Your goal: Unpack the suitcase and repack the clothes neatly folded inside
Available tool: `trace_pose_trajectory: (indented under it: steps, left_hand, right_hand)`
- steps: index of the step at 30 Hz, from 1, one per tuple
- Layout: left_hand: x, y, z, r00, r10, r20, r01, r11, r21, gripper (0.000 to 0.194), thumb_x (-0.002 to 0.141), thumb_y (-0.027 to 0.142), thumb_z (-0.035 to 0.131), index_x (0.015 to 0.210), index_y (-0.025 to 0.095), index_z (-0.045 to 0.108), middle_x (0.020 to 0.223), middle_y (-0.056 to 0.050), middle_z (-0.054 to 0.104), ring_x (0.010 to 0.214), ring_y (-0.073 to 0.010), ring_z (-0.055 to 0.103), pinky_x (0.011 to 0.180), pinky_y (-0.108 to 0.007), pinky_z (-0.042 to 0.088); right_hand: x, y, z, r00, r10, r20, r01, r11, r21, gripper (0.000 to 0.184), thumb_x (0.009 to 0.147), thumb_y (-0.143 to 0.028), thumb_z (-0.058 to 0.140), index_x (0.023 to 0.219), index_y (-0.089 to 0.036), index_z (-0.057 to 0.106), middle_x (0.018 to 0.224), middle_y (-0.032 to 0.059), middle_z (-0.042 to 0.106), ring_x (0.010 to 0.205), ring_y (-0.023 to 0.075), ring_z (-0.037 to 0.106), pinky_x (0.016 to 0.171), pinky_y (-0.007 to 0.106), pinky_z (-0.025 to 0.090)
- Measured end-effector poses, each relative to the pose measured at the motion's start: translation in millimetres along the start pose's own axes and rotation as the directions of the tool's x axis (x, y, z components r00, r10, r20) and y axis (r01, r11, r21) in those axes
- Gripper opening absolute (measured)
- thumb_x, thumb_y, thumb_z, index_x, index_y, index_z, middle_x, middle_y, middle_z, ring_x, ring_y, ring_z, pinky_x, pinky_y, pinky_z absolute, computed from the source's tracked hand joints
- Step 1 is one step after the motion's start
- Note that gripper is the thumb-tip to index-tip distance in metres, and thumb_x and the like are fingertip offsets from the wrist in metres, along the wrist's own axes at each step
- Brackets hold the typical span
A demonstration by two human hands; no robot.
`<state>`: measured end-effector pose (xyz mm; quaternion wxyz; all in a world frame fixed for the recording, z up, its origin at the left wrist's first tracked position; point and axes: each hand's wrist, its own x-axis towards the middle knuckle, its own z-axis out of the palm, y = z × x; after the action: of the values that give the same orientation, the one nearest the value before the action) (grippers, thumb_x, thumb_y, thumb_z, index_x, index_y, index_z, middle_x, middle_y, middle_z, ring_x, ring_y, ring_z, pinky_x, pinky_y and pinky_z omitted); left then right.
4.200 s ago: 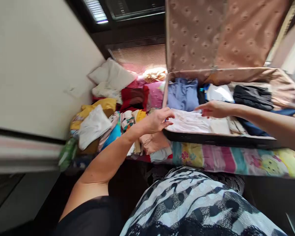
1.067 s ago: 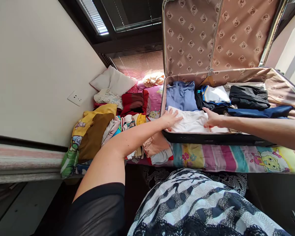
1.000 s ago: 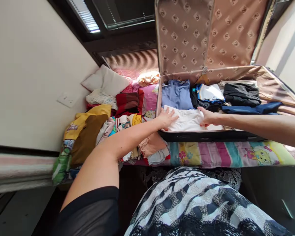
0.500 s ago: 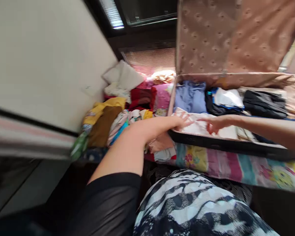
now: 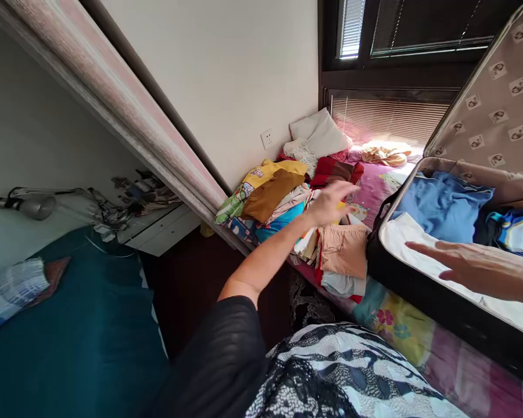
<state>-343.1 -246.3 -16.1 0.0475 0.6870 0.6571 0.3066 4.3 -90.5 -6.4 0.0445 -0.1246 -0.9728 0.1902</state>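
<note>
My left hand point(image 5: 331, 203) reaches over the piles of folded clothes, fingers stretched out and nothing in them. Beneath and around it lie a brown garment point(image 5: 274, 194), a yellow garment point(image 5: 274, 168), a dark red garment point(image 5: 335, 171) and folded peach shorts point(image 5: 343, 249). On the right, my right hand point(image 5: 466, 261) hovers flat above the open suitcase point(image 5: 401, 290), its fingers extended and holding nothing. Under that hand a white cloth point(image 5: 407, 232) lines the near side of the case. Behind it sit blue clothes point(image 5: 444, 200) and a white-and-blue garment point(image 5: 520, 232).
The patterned suitcase lid point(image 5: 497, 98) stands raised by the window blinds point(image 5: 383, 119). A pale cushion point(image 5: 320, 130) leans at the wall near a socket point(image 5: 267, 138). A curtain point(image 5: 126, 98) hangs to the left, before a teal bed point(image 5: 78, 319) and a desk lamp point(image 5: 37, 206).
My view has swung left. My left hand has left the white cloth in the suitcase and moved over the clothes piles. My right hand has lifted off the cloth, fingers now straight.
</note>
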Motion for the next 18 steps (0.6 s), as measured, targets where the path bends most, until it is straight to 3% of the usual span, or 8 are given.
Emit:
trace_pose_trajectory:
  steps: [2,4,6,7,9,13,15,18]
  left_hand:
    - [-32.3,-49.2,-39.2,0.939,-0.312,-0.146,0.327,0.94,0.095,0.057,0.103,0.034,0.067,0.157,0.018,0.057,0.157,-0.02,0.058,0.15,-0.0328,0.053,0.129,-0.049,0.039]
    - [-59.8,-89.9,-65.1,0.812,-0.552,-0.19,0.582,0.786,0.208,0.059,0.103,0.036,0.066,0.156,0.011,0.057,0.157,-0.024,0.057,0.149,-0.0355,0.053,0.128,-0.048,0.04]
    - [-78.7,-116.8,-78.5,0.716,-0.677,-0.169,0.692,0.658,0.298,0.059,0.105,0.038,0.061,0.154,0.006,0.056,0.155,-0.026,0.057,0.148,-0.0357,0.054,0.125,-0.045,0.042]
    - [-84.3,-125.1,-81.8,0.695,-0.704,-0.148,0.705,0.626,0.333,0.057,0.107,0.037,0.057,0.154,0.006,0.056,0.155,-0.026,0.058,0.147,-0.0349,0.055,0.124,-0.043,0.042]
    - [-88.1,-133.8,-85.2,0.694,-0.715,-0.088,0.682,0.612,0.4,0.055,0.107,0.033,0.052,0.155,0.008,0.055,0.154,-0.025,0.059,0.145,-0.0333,0.057,0.122,-0.041,0.044]
    - [-77.7,-138.8,-89.1,0.691,-0.716,0.099,0.569,0.624,0.535,0.074,0.09,0.018,0.067,0.16,0.007,0.048,0.156,-0.026,0.058,0.144,-0.035,0.058,0.119,-0.04,0.047]
    - [-71.5,-142.6,-92.5,0.698,-0.706,0.122,0.55,0.638,0.539,0.078,0.084,0.013,0.071,0.159,0.006,0.05,0.154,-0.027,0.06,0.144,-0.0363,0.059,0.119,-0.04,0.047]
    - [-66.2,-150.6,-101.8,0.725,-0.68,0.104,0.558,0.67,0.489,0.064,0.087,0.012,0.067,0.15,0.008,0.062,0.15,-0.024,0.066,0.143,-0.0365,0.061,0.12,-0.041,0.046]
  right_hand:
    - [10.6,-36.4,-4.4,0.989,-0.072,0.132,0.085,0.992,-0.095,0.069,0.087,-0.029,0.068,0.155,-0.042,0.066,0.104,0.0149,0.078,0.083,0.0356,0.077,0.07,0.048,0.062]
    - [21.8,-71.8,-2.0,0.977,-0.129,0.168,0.153,0.978,-0.14,0.074,0.092,-0.027,0.066,0.164,-0.04,0.056,0.103,0.0132,0.077,0.088,0.0357,0.077,0.077,0.049,0.063]
    - [32.8,-100.1,9.4,0.969,-0.175,0.173,0.199,0.971,-0.135,0.076,0.094,-0.025,0.066,0.167,-0.038,0.052,0.107,0.012,0.078,0.092,0.0339,0.078,0.082,0.046,0.063]
    - [37.8,-110.4,18.3,0.964,-0.197,0.178,0.22,0.968,-0.119,0.075,0.095,-0.024,0.065,0.168,-0.037,0.051,0.111,0.0118,0.078,0.095,0.0326,0.078,0.083,0.044,0.064]
    - [46.3,-123.4,40.0,0.954,-0.232,0.188,0.249,0.965,-0.076,0.073,0.097,-0.021,0.064,0.168,-0.033,0.051,0.123,0.0122,0.078,0.103,0.0305,0.079,0.086,0.04,0.064]
    - [52.9,-130.4,80.7,0.951,-0.235,0.2,0.238,0.971,0.012,0.068,0.095,-0.019,0.066,0.162,-0.026,0.058,0.139,0.0148,0.074,0.113,0.0305,0.078,0.093,0.039,0.064]
    - [50.8,-129.8,93.2,0.954,-0.214,0.209,0.205,0.977,0.064,0.068,0.094,-0.018,0.067,0.162,-0.024,0.059,0.14,0.0164,0.073,0.117,0.0306,0.077,0.097,0.04,0.064]
    - [44.2,-125.7,103.5,0.956,-0.19,0.222,0.164,0.978,0.13,0.068,0.093,-0.017,0.065,0.161,-0.021,0.059,0.146,0.0185,0.069,0.126,0.0321,0.074,0.105,0.045,0.062]
